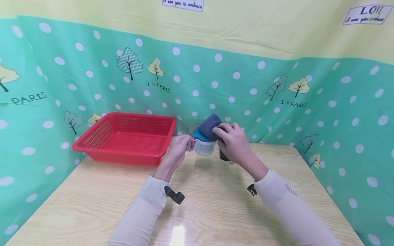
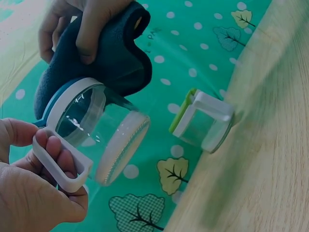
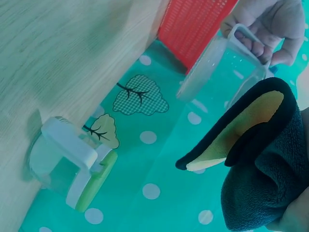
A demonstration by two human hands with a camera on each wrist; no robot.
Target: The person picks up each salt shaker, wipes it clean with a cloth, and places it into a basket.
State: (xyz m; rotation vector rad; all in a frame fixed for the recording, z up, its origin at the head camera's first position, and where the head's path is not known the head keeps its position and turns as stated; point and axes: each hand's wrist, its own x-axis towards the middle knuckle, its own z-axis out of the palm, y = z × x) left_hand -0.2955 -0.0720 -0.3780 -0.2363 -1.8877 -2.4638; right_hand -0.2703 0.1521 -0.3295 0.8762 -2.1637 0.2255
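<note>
My left hand (image 1: 178,147) grips the white handle (image 2: 75,180) of a clear jar (image 1: 204,148) with a blue lid (image 1: 200,136), raised above the table. A dark blue cloth (image 1: 208,127) with black edging and a yellowish inner side is pinched in my right hand (image 1: 236,142). In the left wrist view the cloth lies against the lid and covers part of it. Behind them on the table stands a second clear jar (image 2: 205,122) with a white handle and a green lid (image 3: 97,181); in the head view it is mostly hidden.
A red perforated basket (image 1: 129,159) sits at the back left of the wooden table (image 1: 209,205). Close behind the table hangs a green and yellow curtain (image 1: 215,71) with dots and tree prints. A black band (image 1: 174,195) is on the left wrist.
</note>
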